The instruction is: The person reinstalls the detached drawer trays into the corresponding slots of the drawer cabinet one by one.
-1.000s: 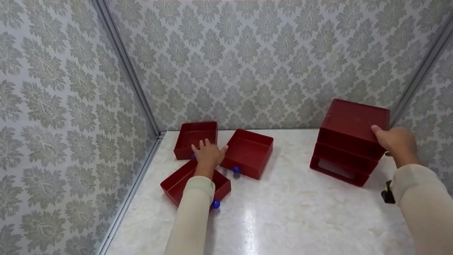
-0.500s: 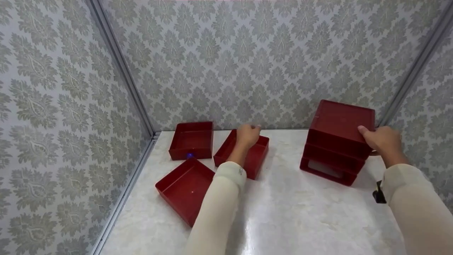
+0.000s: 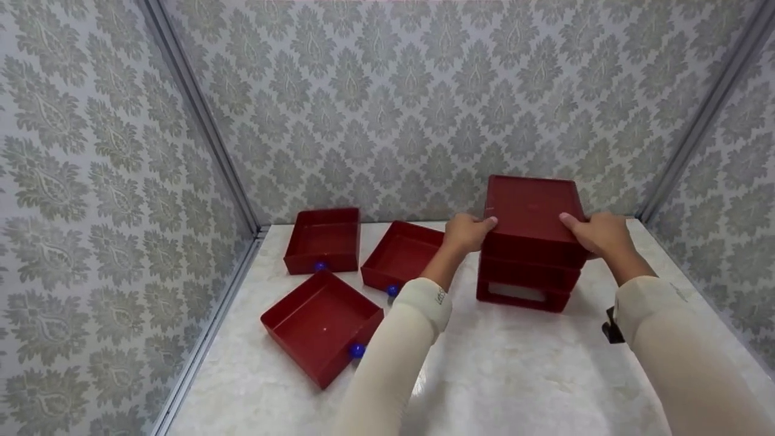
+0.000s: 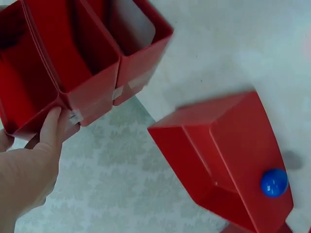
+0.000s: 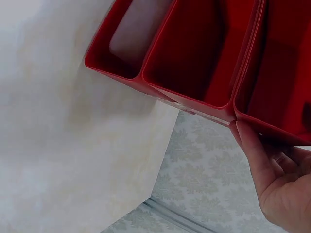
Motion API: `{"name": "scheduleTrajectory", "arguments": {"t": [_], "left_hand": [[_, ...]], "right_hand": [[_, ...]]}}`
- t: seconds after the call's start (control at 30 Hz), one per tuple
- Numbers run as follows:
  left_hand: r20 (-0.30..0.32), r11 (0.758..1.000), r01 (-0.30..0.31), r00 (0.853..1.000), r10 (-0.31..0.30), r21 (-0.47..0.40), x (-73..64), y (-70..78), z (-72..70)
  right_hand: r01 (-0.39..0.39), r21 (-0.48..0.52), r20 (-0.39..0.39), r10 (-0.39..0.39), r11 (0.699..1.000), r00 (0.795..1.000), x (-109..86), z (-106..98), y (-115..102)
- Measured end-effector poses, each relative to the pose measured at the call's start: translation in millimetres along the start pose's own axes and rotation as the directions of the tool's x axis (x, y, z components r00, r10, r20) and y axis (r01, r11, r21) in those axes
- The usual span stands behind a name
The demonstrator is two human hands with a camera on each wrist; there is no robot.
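- Drawer cabinet (image 3: 530, 206), drawers (image 3: 324, 330): smooth plastic, low sheen
- Knobs (image 3: 357, 350): glossy, plastic-looking
- Tabletop (image 3: 521, 375): smooth, shiny
- Sleeves (image 3: 390, 357): matt cloth
- Corner rails (image 3: 200, 115): grey metal

My head camera looks forward and down from farther back, over my left hand (image 3: 468, 234), my right hand (image 3: 605, 234) and the flat, pale marbled tabletop (image 3: 514, 363). My wrist cameras sit close in, turned so the grey leaf-patterned wall (image 3: 424, 121) falls low; both share the open-fronted, red, three-tier plastic frame (image 3: 533, 221).
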State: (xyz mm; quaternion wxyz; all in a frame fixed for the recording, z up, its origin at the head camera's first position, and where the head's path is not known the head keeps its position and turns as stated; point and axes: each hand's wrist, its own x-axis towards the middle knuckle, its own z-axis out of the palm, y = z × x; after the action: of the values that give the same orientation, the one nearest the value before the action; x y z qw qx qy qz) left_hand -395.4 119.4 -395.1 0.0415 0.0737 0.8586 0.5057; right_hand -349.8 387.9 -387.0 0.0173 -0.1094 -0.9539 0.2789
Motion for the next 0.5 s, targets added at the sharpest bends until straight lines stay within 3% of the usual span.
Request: {"name": "scheduleTrajectory", "arguments": {"t": [0.13,0.23,0.5], "left_hand": [[0.020,0.991,0.080,0.997,-0.078,-0.107,-0.6,1.4,-7.5],[0.041,0.985,0.116,0.993,-0.111,-0.131,-2.0,0.9,-11.1],[0.018,0.990,0.101,0.995,-0.100,-0.103,-6.9,-2.6,-16.5]], "right_hand": [[0.023,0.001,0.023,-0.023,1.000,0.999,2.6,1.6,-6.1],[0.012,0.008,0.023,-0.012,1.000,1.000,4.3,3.2,-9.5],[-0.049,0.057,0.003,0.049,0.997,0.999,9.8,9.1,-16.3]]}}
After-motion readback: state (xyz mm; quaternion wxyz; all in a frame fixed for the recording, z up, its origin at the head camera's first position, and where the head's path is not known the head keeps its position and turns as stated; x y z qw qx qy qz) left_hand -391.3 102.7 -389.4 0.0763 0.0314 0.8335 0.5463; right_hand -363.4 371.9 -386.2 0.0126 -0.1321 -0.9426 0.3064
